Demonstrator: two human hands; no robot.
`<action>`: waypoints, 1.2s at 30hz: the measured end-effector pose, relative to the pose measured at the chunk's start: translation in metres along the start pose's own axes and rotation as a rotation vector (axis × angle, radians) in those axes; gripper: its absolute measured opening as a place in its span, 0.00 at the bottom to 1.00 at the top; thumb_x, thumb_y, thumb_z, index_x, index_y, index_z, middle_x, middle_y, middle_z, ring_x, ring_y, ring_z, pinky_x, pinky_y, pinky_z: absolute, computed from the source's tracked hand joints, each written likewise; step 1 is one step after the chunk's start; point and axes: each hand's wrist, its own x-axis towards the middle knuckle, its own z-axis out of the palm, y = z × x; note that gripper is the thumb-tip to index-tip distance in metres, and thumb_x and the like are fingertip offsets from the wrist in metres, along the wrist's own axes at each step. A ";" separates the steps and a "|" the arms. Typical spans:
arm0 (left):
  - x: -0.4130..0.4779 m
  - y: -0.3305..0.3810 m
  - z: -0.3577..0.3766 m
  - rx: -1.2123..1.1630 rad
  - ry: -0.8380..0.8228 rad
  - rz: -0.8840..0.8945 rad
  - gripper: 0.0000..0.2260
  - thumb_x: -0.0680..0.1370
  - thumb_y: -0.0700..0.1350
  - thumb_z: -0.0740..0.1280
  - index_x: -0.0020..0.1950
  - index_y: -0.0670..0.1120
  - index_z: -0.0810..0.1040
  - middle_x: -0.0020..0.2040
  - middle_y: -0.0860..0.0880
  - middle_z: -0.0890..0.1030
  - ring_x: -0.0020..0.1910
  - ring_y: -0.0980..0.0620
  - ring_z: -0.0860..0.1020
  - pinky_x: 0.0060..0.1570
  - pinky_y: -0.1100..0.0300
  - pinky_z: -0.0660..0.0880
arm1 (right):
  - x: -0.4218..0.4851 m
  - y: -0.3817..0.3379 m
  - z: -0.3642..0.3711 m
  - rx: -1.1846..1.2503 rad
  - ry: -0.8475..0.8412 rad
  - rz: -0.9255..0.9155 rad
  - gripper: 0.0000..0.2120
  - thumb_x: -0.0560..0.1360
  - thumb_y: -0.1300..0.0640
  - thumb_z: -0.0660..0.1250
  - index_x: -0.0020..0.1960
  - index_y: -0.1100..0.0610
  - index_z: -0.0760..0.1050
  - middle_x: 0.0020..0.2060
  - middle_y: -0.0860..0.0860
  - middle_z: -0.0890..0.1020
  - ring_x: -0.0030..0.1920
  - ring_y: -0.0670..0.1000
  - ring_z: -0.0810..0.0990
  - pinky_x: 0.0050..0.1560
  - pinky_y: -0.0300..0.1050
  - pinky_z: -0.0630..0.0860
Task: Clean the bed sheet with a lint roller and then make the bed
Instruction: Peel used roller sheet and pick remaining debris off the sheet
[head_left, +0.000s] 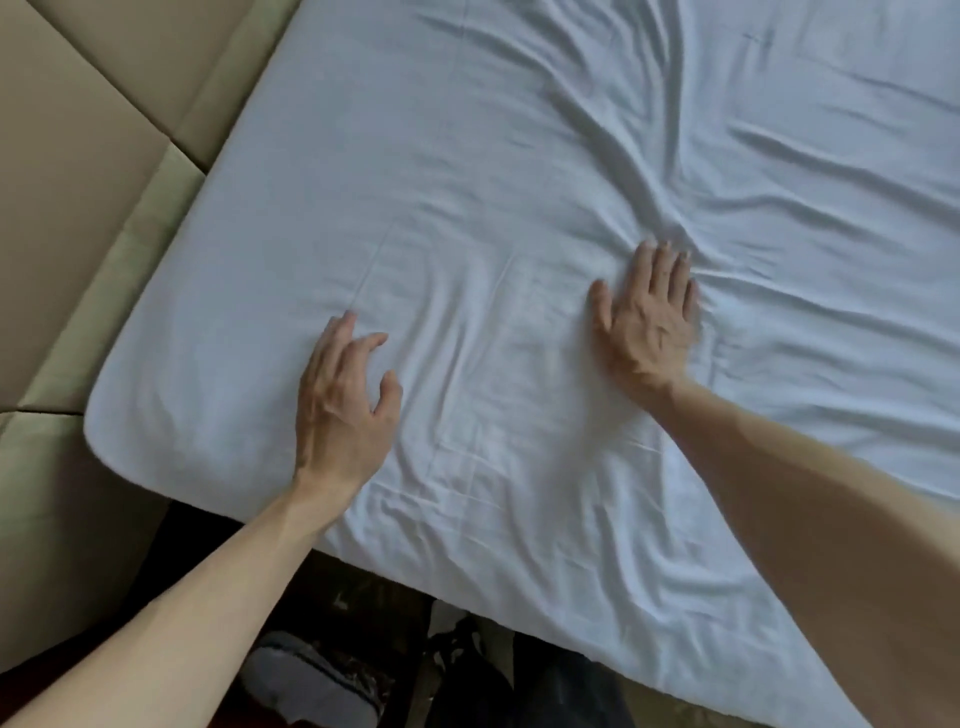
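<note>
Floor: right at the near edge, a grey shoe (311, 680) sits among dark clutter below the bed. The rest down there is too dim to tell.
Near edge: the bed sheet (467, 156), pale blue-white, covers the mattress and wraps its rounded corner on the left.
Left hand: the left hand (343, 410) is palm down on the sheet, just inside that corner. Its fingers are spread and loosely bent, and it holds nothing.
Between the hands: here the sheet shows only shallow creases and a few straight fold lines.
Right hand: the right hand (647, 322) lies farther in and to the right, flat on the cloth. The fingers are straight and close together, pressing down, gripping nothing. It is a little blurred.
Beyond the fingertips: deep folds bunch at the right hand's fingertips and fan out, up and away across the bed.
Left side: beige padded panels (78, 156) run along the bed's left edge, right against the mattress.
</note>
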 end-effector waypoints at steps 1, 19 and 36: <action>0.008 0.005 0.005 -0.010 0.011 0.011 0.17 0.81 0.42 0.66 0.70 0.43 0.75 0.80 0.43 0.64 0.81 0.47 0.59 0.77 0.53 0.58 | -0.003 -0.006 0.005 -0.027 0.018 -0.074 0.38 0.79 0.38 0.48 0.81 0.62 0.52 0.80 0.61 0.54 0.81 0.62 0.48 0.79 0.59 0.47; 0.088 0.058 0.047 0.050 -0.065 0.092 0.23 0.84 0.52 0.56 0.72 0.40 0.74 0.77 0.42 0.70 0.79 0.46 0.64 0.77 0.52 0.61 | 0.010 0.038 -0.010 0.142 -0.209 -0.808 0.38 0.79 0.41 0.60 0.81 0.61 0.57 0.80 0.60 0.55 0.81 0.59 0.49 0.78 0.61 0.53; 0.094 0.155 0.132 0.165 -0.327 0.356 0.31 0.83 0.59 0.48 0.82 0.44 0.58 0.83 0.45 0.56 0.83 0.48 0.49 0.80 0.55 0.41 | -0.138 0.145 -0.040 0.067 -0.549 -1.277 0.45 0.79 0.31 0.55 0.82 0.63 0.47 0.81 0.60 0.48 0.81 0.58 0.44 0.79 0.58 0.54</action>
